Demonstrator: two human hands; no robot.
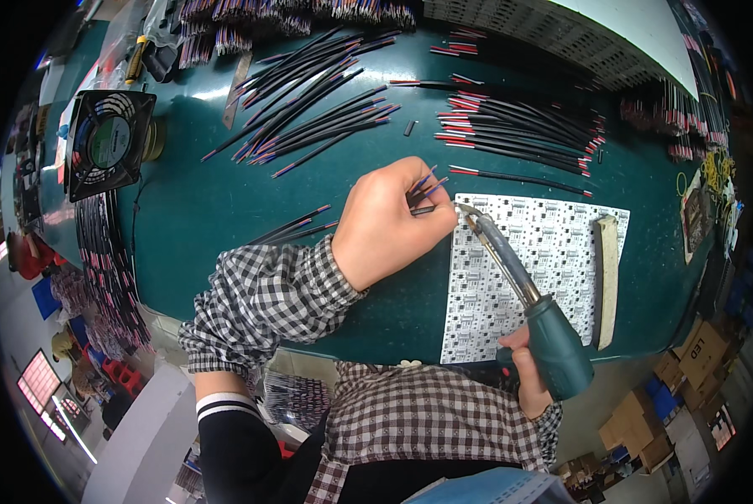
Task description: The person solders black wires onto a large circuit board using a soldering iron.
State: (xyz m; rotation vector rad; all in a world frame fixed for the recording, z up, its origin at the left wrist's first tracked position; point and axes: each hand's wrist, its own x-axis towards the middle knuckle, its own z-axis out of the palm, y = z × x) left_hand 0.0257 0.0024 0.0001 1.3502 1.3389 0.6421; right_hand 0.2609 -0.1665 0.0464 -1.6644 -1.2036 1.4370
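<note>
My left hand (393,220), in a checked sleeve, is closed around a few short black cables (425,210) whose blue and brown wire ends stick out between thumb and fingers. At the lower right, my right hand (528,376) grips the green handle of a soldering iron (554,349). Its metal barrel slants up and left. The bent tip is beside my left fingertips, over the upper left corner of a white circuit board panel (498,281). Whether the tip touches the board or a wire is too small to tell. Rows of small dark parts cover the panel.
A pale bar (607,281) lies along the panel's right side. Black cables with red and white ends (519,130) lie beyond it; blue-ended ones (309,109) spread at upper left. A small fan (108,143) stands at left. A white perforated box (569,38) overhangs the back right.
</note>
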